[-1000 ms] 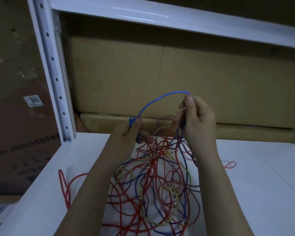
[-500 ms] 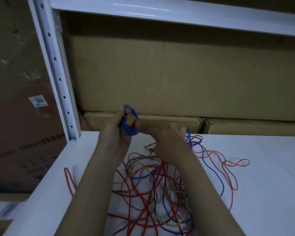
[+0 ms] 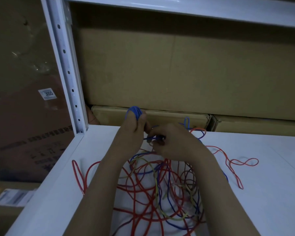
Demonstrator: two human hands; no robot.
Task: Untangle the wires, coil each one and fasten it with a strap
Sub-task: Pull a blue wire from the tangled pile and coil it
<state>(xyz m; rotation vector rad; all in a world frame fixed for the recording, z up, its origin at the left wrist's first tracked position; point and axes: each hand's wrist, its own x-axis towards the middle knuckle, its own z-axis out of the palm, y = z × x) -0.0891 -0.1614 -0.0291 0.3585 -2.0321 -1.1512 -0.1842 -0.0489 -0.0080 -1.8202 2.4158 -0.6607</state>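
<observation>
Head view: your left hand (image 3: 134, 126) grips the blue coil (image 3: 134, 111); your right hand (image 3: 174, 142), now lower, pinches blue wire (image 3: 152, 138).

A white shelf (image 3: 262, 167) lies under the grip, with a perforated white upright (image 3: 66, 68) to its left. Behind the grip stand cardboard boxes (image 3: 177, 70); a label reading 3055 (image 3: 47, 94) sits far left.

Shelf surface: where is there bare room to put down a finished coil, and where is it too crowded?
The shelf is bare at far right, beyond the red loop, and at back left, between the post and the left hand. The middle is crowded: the tangle fills it under both arms, and the right hand works there.
</observation>
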